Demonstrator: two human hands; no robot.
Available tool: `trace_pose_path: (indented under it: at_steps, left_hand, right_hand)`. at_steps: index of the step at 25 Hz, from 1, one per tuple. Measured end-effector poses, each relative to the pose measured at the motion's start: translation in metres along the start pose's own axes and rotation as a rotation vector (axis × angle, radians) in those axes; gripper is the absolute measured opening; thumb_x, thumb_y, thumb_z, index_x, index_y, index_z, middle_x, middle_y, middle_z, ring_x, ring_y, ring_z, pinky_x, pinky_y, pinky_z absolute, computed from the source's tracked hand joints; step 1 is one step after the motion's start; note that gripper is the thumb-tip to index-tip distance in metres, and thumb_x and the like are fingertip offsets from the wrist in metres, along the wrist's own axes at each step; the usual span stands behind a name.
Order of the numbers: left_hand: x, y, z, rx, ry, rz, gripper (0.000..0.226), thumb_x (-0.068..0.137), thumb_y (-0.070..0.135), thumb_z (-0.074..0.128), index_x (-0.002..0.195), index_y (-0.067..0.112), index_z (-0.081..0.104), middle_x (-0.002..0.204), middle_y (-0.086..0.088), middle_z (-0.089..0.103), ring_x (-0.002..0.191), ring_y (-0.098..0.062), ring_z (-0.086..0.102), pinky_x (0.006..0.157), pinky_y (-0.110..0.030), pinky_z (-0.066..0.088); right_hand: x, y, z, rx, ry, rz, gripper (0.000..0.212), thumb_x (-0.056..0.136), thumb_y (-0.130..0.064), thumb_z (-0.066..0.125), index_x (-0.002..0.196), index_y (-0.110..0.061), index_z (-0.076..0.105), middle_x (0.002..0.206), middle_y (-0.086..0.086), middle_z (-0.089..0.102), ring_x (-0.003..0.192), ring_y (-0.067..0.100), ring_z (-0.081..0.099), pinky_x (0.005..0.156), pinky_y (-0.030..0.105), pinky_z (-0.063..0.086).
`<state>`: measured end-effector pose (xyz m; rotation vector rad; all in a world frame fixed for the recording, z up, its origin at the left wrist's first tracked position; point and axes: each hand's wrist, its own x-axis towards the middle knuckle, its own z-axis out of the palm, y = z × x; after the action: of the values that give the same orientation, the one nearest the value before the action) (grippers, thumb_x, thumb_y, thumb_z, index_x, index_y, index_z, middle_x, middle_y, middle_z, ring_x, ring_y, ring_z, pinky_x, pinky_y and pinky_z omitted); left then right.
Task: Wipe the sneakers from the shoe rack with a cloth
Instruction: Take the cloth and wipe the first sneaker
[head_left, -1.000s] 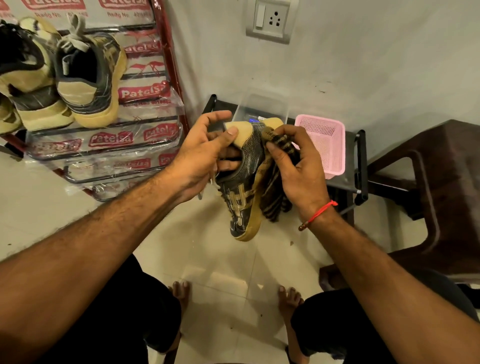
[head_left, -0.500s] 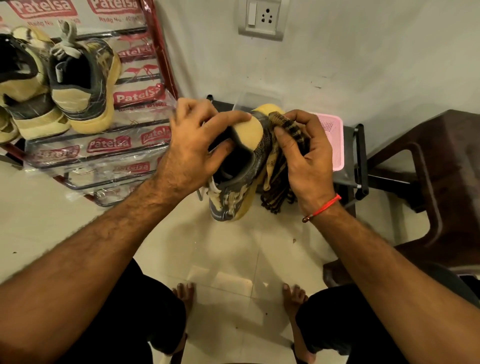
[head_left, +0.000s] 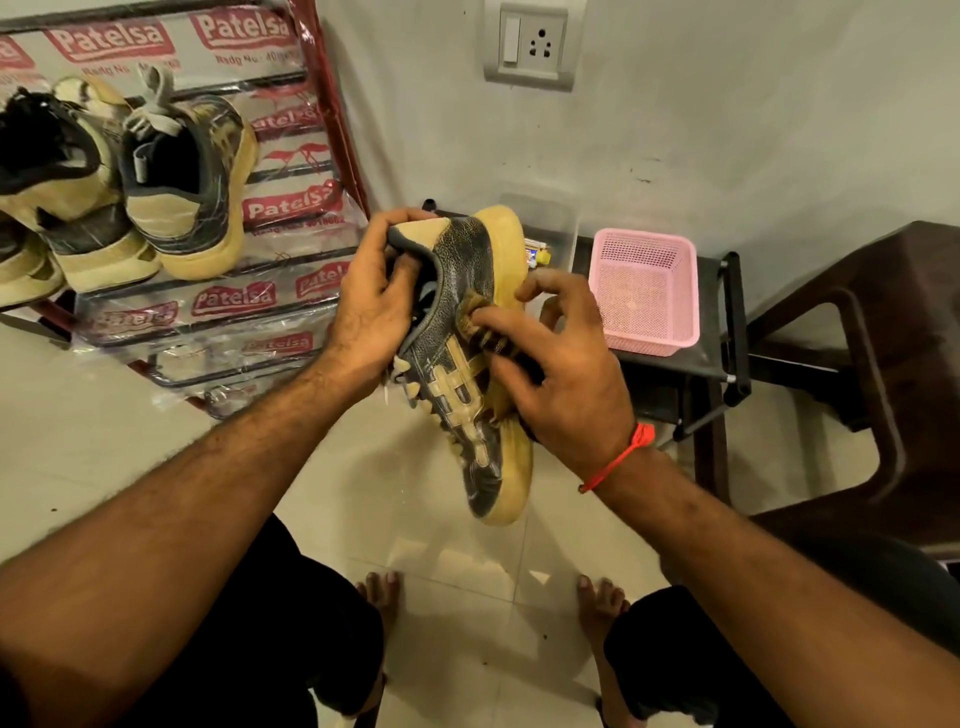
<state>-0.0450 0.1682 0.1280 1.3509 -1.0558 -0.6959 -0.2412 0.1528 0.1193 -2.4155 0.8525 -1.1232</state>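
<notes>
One sneaker (head_left: 462, 364) in work, turned since a second ago.
Your left hand (head_left: 371, 306) grasps its heel collar; your right hand (head_left: 561, 374) pinches the cloth (head_left: 470, 318) and now rubs the side panel, not the heel. Other sneakers (head_left: 182, 182) wait on the rack (head_left: 291, 291) at ten o'clock.

Two hands are showing: the left hand (head_left: 371, 306) and the right hand (head_left: 563, 374). One sneaker (head_left: 467, 364) is being held, and one cloth (head_left: 480, 332). Three more shoes (head_left: 182, 187) are sitting on one rack (head_left: 332, 130). One pink basket (head_left: 644, 291) and one wall socket (head_left: 532, 47) are showing.
</notes>
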Motion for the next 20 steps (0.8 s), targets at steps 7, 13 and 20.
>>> trace_pose_path:
  at_steps: [7, 13, 20]
  left_hand:
    - [-0.003, -0.001, 0.004, 0.100, -0.194, -0.022, 0.031, 0.103, -0.007, 0.041, 0.119, 0.011, 0.060, 0.109, -0.004, 0.070, 0.100, -0.006, 0.069, 0.085, -0.023, 0.056]
    - [0.003, 0.000, 0.001, 0.122, -0.213, 0.033, 0.036, 0.101, -0.007, 0.044, 0.113, 0.021, 0.062, 0.104, 0.003, 0.071, 0.098, -0.004, 0.069, 0.086, -0.023, 0.055]
    - [0.000, -0.013, 0.001, 0.267, -0.206, 0.064, 0.047, 0.098, -0.003, 0.048, 0.108, 0.040, 0.064, 0.105, 0.005, 0.072, 0.102, -0.011, 0.069, 0.091, -0.036, 0.057]
  right_hand:
    - [0.022, 0.017, -0.023, -0.121, 0.133, -0.039, 0.028, 0.088, -0.015, 0.064, 0.114, -0.013, 0.074, 0.108, 0.013, 0.064, 0.098, 0.031, 0.062, 0.078, 0.043, 0.054]
    - [0.006, -0.009, -0.008, -0.182, -0.091, -0.310, 0.027, 0.099, -0.024, 0.054, 0.112, -0.011, 0.075, 0.098, 0.014, 0.063, 0.087, 0.030, 0.062, 0.062, 0.040, 0.055]
    - [0.000, -0.019, -0.004, -0.158, -0.101, -0.261, 0.029, 0.088, -0.020, 0.061, 0.111, -0.008, 0.074, 0.089, 0.016, 0.056, 0.073, 0.026, 0.056, 0.052, 0.036, 0.051]
